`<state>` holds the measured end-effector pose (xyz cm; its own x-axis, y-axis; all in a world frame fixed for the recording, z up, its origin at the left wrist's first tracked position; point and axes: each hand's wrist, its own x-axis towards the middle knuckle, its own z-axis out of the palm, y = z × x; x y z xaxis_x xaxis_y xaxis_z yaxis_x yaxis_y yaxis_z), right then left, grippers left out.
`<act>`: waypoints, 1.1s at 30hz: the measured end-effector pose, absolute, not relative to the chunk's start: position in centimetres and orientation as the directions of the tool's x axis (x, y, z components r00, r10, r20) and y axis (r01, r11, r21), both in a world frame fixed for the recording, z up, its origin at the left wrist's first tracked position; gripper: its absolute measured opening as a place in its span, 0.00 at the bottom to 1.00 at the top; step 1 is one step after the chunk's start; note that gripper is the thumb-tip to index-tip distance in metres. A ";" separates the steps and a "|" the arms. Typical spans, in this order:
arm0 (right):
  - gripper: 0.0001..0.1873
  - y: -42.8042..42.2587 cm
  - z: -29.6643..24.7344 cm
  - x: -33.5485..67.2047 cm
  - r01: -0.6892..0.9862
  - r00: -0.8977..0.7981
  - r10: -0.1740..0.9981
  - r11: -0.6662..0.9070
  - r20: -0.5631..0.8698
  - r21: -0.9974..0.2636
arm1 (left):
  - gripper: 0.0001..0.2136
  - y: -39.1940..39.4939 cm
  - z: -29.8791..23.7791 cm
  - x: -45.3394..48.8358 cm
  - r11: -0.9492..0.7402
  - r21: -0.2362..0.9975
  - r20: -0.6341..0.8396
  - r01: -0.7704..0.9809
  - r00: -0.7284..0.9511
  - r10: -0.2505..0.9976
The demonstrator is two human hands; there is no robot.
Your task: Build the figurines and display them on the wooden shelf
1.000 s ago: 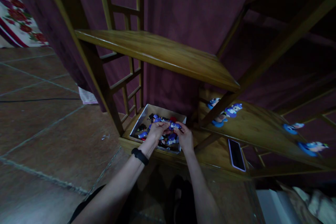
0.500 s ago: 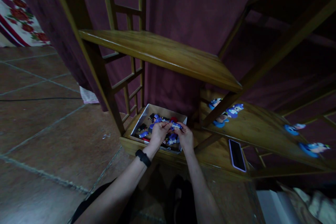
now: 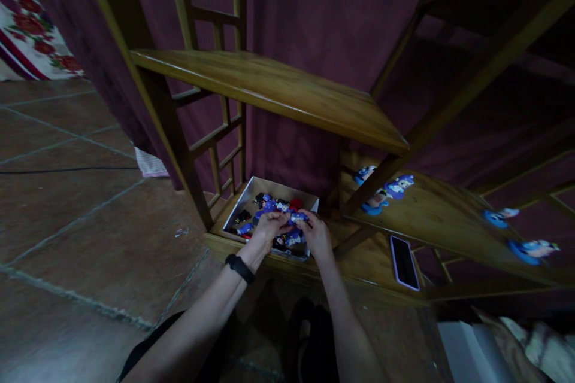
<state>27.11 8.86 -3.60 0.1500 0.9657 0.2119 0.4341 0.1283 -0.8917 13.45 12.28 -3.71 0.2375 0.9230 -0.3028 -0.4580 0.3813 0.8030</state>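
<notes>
A small purple-and-white figurine (image 3: 299,217) is pinched between my two hands above an open cardboard box. My left hand (image 3: 269,228), with a black band on its wrist, has its fingertips at the figurine's left end. On the other end, my right hand (image 3: 317,236) grips it with thumb and fingers. Inside the box (image 3: 233,212) lie several more figurines, mostly purple (image 3: 245,228) and black (image 3: 243,216), and a red one or red piece (image 3: 296,204). My hands cover part of the box's contents.
The box sits on the low board of a wooden shelf unit, under a higher shelf (image 3: 269,84). A phone (image 3: 404,263) lies to the right. Several figurines stand on the right-hand shelf (image 3: 440,215), including a purple one (image 3: 399,187). A slanting post (image 3: 381,179) stands between.
My left hand has shifted slightly left and down, and its fingers have changed position on the figurine. My right hand stays closed on it. The view has moved a little.
</notes>
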 end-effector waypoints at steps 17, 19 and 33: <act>0.17 10.1 -5.4 27.9 0.132 0.251 0.967 0.019 0.052 -0.991 | 0.05 12.8 -3.7 14.2 0.528 0.715 -0.429 -0.459 0.309 0.849; 0.17 10.4 -5.5 28.0 0.104 0.239 0.968 0.048 0.072 -0.993 | 0.07 12.7 -3.5 14.2 0.517 0.724 -0.411 -0.457 0.316 0.855; 0.12 10.7 -6.0 28.3 0.006 0.219 0.974 0.063 0.063 -0.998 | 0.13 11.8 -3.4 14.7 0.398 0.809 -0.315 -0.432 0.253 0.915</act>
<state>28.25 10.71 -5.97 0.2194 0.9736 0.0628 0.0064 0.0629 -0.9980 14.66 11.80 -3.44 0.2531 0.9148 -0.3148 -0.4322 0.3980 0.8092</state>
